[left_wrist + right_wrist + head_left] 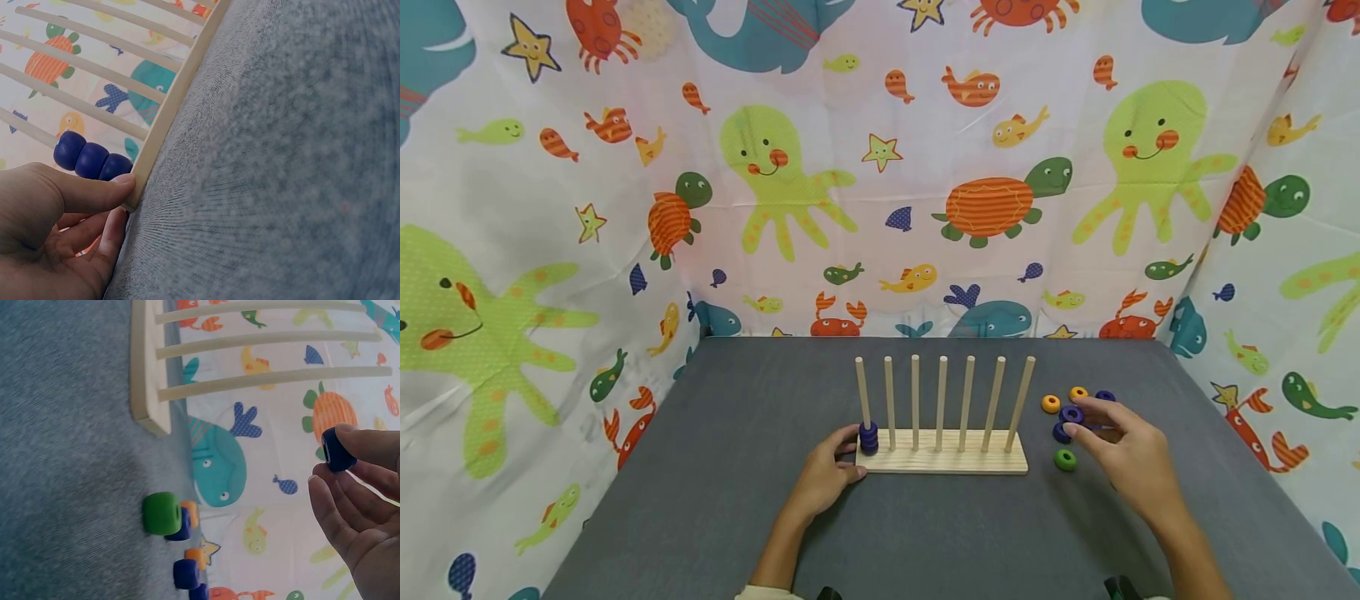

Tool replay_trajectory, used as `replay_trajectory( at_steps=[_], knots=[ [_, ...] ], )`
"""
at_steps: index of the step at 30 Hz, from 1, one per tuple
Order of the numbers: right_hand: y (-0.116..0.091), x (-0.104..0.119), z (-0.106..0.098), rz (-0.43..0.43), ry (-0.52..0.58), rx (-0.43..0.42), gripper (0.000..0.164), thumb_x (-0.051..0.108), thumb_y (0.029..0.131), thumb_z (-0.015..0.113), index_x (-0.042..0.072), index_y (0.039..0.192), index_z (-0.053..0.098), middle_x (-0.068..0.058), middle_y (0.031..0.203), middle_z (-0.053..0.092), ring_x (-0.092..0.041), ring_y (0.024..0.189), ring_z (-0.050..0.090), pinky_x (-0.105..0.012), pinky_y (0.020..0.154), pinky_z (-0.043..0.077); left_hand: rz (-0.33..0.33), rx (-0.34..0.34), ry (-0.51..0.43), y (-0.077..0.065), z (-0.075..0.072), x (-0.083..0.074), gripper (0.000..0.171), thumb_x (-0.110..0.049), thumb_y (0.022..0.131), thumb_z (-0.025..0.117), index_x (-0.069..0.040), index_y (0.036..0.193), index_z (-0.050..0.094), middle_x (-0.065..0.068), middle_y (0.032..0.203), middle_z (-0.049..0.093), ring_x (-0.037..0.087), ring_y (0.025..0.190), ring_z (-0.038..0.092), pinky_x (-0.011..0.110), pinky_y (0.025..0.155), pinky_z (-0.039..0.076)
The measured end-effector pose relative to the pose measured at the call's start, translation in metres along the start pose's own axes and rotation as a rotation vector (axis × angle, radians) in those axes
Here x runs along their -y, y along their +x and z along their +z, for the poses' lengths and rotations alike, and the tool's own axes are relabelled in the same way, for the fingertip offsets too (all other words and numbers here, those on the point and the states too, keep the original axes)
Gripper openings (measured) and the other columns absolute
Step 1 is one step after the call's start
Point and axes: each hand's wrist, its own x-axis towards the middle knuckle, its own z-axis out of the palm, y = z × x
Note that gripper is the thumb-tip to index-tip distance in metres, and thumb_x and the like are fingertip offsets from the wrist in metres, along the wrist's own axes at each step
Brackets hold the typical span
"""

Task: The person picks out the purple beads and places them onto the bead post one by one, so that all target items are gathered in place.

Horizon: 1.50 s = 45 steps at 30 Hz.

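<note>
A wooden peg stand (942,460) with a row of upright pegs sits on the table. Three dark blue beads (92,159) are stacked on its leftmost peg. My left hand (826,475) grips the left end of the base, thumb on the near side. Off the stand's right end, my right hand (1131,450) pinches a blue bead (337,451) between thumb and fingers, raised above the table. Under and around that hand lie loose beads: a green bead (1064,460), an orange bead (1050,404), another orange bead (1078,392) and several blue ones, including one blue bead (186,574).
A dark grey cloth (760,392) covers the table. White curtains (865,100) printed with sea animals rise along the back and both sides. The stand's bare pegs (942,400) stick up between the two hands.
</note>
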Motion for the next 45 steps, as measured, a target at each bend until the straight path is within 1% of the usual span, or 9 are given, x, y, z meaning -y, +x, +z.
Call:
replay_trajectory(
  at_steps=[5,11,14,21,29,31,34,38,45],
  knots=[
    [0.003,0.005,-0.001,-0.033,0.000,-0.022,0.037,0.017,0.095,0.082,0.003,0.128,0.074,-0.010,0.109,0.072,0.014,0.090,0.059,0.000,0.079,0.048,-0.002,-0.002,0.002,0.000,0.000,-0.001,0.067,0.008,0.089,0.076,-0.004,0.151,0.055,0.023,0.146,0.061,0.037,0.124,0.067,0.046,0.099,0.060],
    [0.006,0.014,-0.003,-0.065,0.017,-0.045,0.036,0.018,0.095,0.082,0.005,0.127,0.074,-0.007,0.113,0.071,0.017,0.093,0.059,0.000,0.082,0.047,0.002,0.001,-0.001,-0.001,0.000,-0.001,0.066,0.007,0.089,0.076,-0.005,0.151,0.055,0.023,0.145,0.062,0.036,0.122,0.068,0.047,0.098,0.060],
    [0.007,0.022,-0.005,-0.067,0.028,-0.052,0.034,0.018,0.095,0.082,0.007,0.126,0.075,-0.006,0.112,0.072,0.015,0.093,0.060,0.000,0.083,0.047,0.006,0.003,-0.005,-0.001,-0.001,-0.001,0.066,0.007,0.089,0.076,-0.004,0.151,0.055,0.023,0.145,0.062,0.036,0.122,0.068,0.047,0.098,0.060],
    [0.011,0.039,-0.006,-0.135,0.050,-0.073,0.034,0.010,0.091,0.084,0.009,0.124,0.076,-0.004,0.108,0.072,0.012,0.091,0.061,-0.001,0.085,0.048,0.010,0.001,-0.001,-0.001,-0.001,-0.001,0.066,0.007,0.089,0.075,-0.004,0.151,0.055,0.023,0.145,0.061,0.037,0.126,0.065,0.047,0.099,0.060],
    [0.018,0.060,-0.006,-0.163,0.089,-0.092,0.037,0.008,0.090,0.085,0.007,0.125,0.076,-0.004,0.111,0.072,0.004,0.096,0.062,-0.003,0.089,0.049,0.006,0.001,-0.002,-0.001,-0.001,0.001,0.067,0.007,0.089,0.077,-0.005,0.151,0.055,0.023,0.145,0.062,0.037,0.126,0.066,0.046,0.098,0.060],
    [0.020,0.065,-0.006,-0.179,0.101,-0.094,0.038,0.006,0.089,0.086,0.007,0.125,0.076,-0.003,0.111,0.073,0.003,0.096,0.063,-0.004,0.088,0.050,0.007,0.001,-0.007,-0.001,-0.001,0.001,0.066,0.007,0.089,0.076,-0.004,0.151,0.056,0.023,0.144,0.062,0.037,0.124,0.066,0.046,0.098,0.060],
    [0.023,0.073,-0.005,-0.197,0.122,-0.087,0.039,0.004,0.088,0.086,0.008,0.125,0.076,-0.002,0.110,0.073,0.005,0.093,0.064,-0.005,0.086,0.051,0.015,0.005,-0.012,0.000,-0.001,0.001,0.066,0.007,0.089,0.076,-0.004,0.151,0.055,0.024,0.144,0.062,0.037,0.123,0.067,0.046,0.098,0.060],
    [0.026,0.081,-0.003,-0.220,0.150,-0.072,0.041,0.002,0.088,0.085,0.009,0.127,0.076,-0.004,0.112,0.073,0.007,0.093,0.066,-0.005,0.084,0.052,0.021,0.008,-0.016,-0.001,-0.001,0.000,0.066,0.007,0.089,0.076,-0.004,0.151,0.055,0.024,0.144,0.062,0.038,0.123,0.067,0.047,0.098,0.060],
    [0.031,0.096,0.002,-0.265,0.191,-0.064,0.042,-0.003,0.086,0.084,0.007,0.126,0.076,-0.007,0.115,0.073,0.008,0.098,0.065,-0.007,0.089,0.052,0.012,0.006,-0.011,0.000,-0.002,-0.001,0.066,0.007,0.090,0.075,-0.004,0.151,0.055,0.024,0.145,0.061,0.037,0.123,0.067,0.046,0.098,0.060]
  ],
)
